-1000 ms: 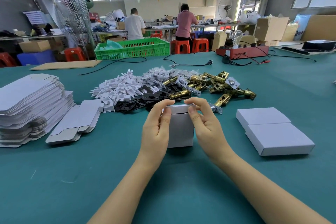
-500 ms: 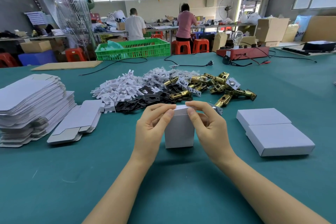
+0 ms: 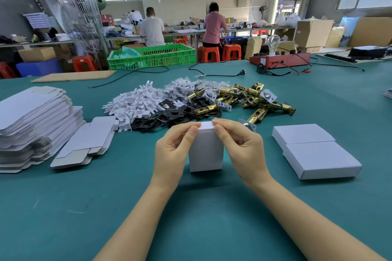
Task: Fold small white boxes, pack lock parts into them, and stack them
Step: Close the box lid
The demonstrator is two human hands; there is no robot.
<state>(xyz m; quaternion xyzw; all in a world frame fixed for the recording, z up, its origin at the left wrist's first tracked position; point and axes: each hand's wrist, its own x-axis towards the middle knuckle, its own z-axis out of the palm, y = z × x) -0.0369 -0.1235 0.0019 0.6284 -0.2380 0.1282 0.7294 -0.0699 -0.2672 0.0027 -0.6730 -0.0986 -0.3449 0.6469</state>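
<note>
1. Now, far left of the upright white box point(image 3: 206, 150), a tall stack of flat box blanks point(image 3: 36, 121) sits on the green table point(image 3: 63, 207), with a smaller pile of blanks point(image 3: 84, 144) just beside it, nearer the box.
2. Behind the box: white plastic pieces point(image 3: 135, 106), black plates point(image 3: 169, 116) and brass latch parts point(image 3: 244, 99), all heaped together.
3. Left hand point(image 3: 171, 150) is on the box's left side, thumb and fingertips curled in and pinching the top flap at its left corner.
4. Dead centre, the box stands on end on the table between both hands, its top flap folded down.
5. Right hand point(image 3: 241, 148) mirrors it, fingers curled and pinching the flap's right corner.
6. Right of the box, well apart, two closed boxes point(image 3: 314, 150) lie flat, touching each other.
</note>
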